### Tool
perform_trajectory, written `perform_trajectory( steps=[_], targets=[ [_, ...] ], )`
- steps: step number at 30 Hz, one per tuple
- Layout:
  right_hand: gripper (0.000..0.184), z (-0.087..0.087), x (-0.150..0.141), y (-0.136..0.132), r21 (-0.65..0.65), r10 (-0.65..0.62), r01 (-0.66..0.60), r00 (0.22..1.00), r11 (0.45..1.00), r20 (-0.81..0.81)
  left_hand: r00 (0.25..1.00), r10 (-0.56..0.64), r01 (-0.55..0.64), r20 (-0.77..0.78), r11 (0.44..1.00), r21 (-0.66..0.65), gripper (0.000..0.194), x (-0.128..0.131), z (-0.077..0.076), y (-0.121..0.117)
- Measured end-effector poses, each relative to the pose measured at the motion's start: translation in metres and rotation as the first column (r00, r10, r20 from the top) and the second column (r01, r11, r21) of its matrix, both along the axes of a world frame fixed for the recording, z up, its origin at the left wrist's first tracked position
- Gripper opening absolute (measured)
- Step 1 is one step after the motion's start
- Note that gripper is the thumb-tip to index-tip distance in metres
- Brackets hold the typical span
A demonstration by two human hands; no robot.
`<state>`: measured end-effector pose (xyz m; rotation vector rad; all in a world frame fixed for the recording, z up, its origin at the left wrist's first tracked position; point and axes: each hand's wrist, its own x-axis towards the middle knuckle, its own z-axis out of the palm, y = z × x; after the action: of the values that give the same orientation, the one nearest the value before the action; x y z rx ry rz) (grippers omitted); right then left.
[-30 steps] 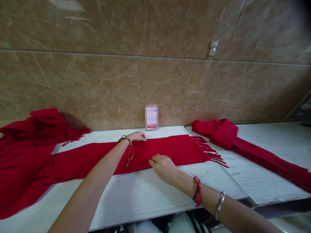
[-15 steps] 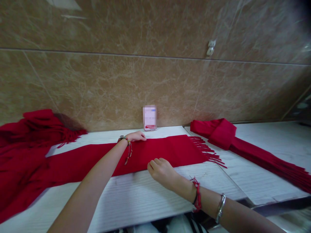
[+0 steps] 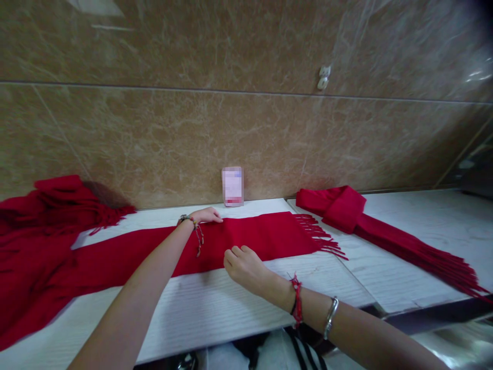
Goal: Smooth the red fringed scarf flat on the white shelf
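A long red scarf (image 3: 265, 234) lies flat across the white table, its fringed end pointing right. My left hand (image 3: 208, 215) pinches the scarf's far edge near the middle, fingers closed. At the near edge, a little further right, my right hand (image 3: 243, 267) has its fingers curled closed on the cloth; the fingertips are partly hidden. The scarf runs leftward under my left forearm into a loose heap of red fabric (image 3: 34, 246). A second red scarf (image 3: 346, 210), folded over at its top with its fringe to the right, rests on the right side.
A phone-like card or screen (image 3: 233, 186), blurred out, leans upright against the brown marble-patterned wall (image 3: 173, 139). Small white fittings (image 3: 324, 77) sit on that wall. The white wood-grain table (image 3: 185, 313) has a seam on the right and a front edge close to me.
The view has turned slightly, so most things sit a little further left. Both hands remain at about the same spots on the scarf's edges.
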<state>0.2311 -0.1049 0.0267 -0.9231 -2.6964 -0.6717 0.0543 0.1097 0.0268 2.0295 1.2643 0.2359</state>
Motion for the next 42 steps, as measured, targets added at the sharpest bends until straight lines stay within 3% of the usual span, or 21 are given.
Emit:
perform_trajectory(
  steps=[7,12,16,24,31,35,42],
  targets=[
    [0.013,-0.001,-0.010,0.001,-0.019,0.047,-0.046,0.998,0.999,0.048,0.997,0.058,-0.056,0.055,0.998,-0.042,0.030,-0.005,0.002,-0.005],
    [0.012,0.003,-0.002,0.000,0.027,0.010,-0.010,1.000,1.000,0.009,0.972,0.104,-0.086,0.209,0.992,-0.095,0.036,-0.007,0.007,-0.012],
    [0.017,0.016,0.013,-0.002,0.108,-0.030,0.033,0.999,0.994,-0.032,0.926,0.118,-0.087,0.359,0.991,-0.103,0.042,0.002,0.020,-0.014],
    [0.029,0.043,0.077,-0.001,0.197,-0.171,0.186,0.981,0.963,-0.094,0.838,0.062,0.013,0.542,0.991,-0.133,0.037,0.073,0.056,-0.006],
    [0.033,0.048,0.153,-0.005,0.175,-0.307,0.335,0.937,0.926,-0.167,0.847,-0.043,0.112,0.529,0.989,-0.099,0.021,0.161,0.077,-0.002],
    [0.033,0.036,0.189,-0.004,0.140,-0.400,0.425,0.900,0.894,-0.175,0.900,-0.081,0.113,0.427,0.992,-0.049,0.021,0.205,0.068,0.004],
    [0.035,-0.005,0.219,0.005,-0.108,-0.538,0.530,0.840,0.841,-0.066,0.980,-0.118,0.108,0.158,0.992,0.071,0.022,0.248,0.020,0.013]
  ],
)
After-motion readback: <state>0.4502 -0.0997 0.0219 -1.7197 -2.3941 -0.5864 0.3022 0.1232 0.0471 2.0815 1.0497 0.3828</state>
